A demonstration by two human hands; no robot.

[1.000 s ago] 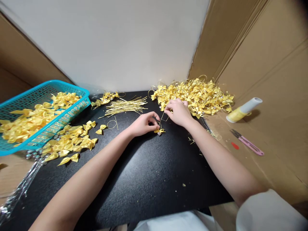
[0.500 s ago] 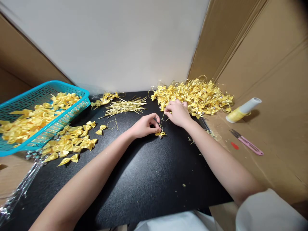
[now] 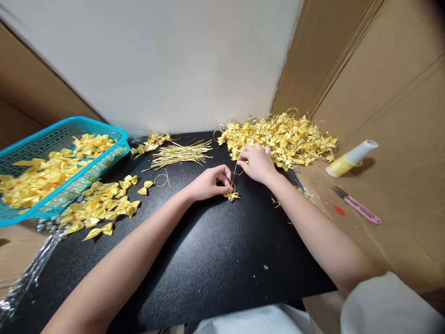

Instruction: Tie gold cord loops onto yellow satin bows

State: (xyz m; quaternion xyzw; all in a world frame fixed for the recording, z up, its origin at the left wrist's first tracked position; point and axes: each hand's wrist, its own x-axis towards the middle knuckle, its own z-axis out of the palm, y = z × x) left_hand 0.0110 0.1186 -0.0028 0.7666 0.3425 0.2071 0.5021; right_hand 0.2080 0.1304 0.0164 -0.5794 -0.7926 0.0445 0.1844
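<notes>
My left hand (image 3: pixel 212 182) pinches a thin gold cord (image 3: pixel 234 172) between thumb and forefinger near the middle of the black table. Just below those fingertips hangs or rests a small yellow bow (image 3: pixel 231 195) with a silver bell under it. The cord runs up and right to my right hand (image 3: pixel 257 162), whose fingers are closed on its other end. Behind the right hand lies a heap of yellow bows with gold loops (image 3: pixel 295 139). A bundle of cut gold cords (image 3: pixel 182 154) lies beyond my left hand.
A turquoise basket (image 3: pixel 74 183) of yellow bows stands at the left, with loose bows (image 3: pixel 104 202) and silver bells (image 3: pixel 45 225) beside it. At the right are a white tube wound with yellow thread (image 3: pixel 352 158), pink snips (image 3: pixel 359 208) and a red piece (image 3: pixel 339 209) on cardboard.
Almost nothing differs. Both hands keep their places and their hold on the cord, and the bow with the bell has barely shifted.
</notes>
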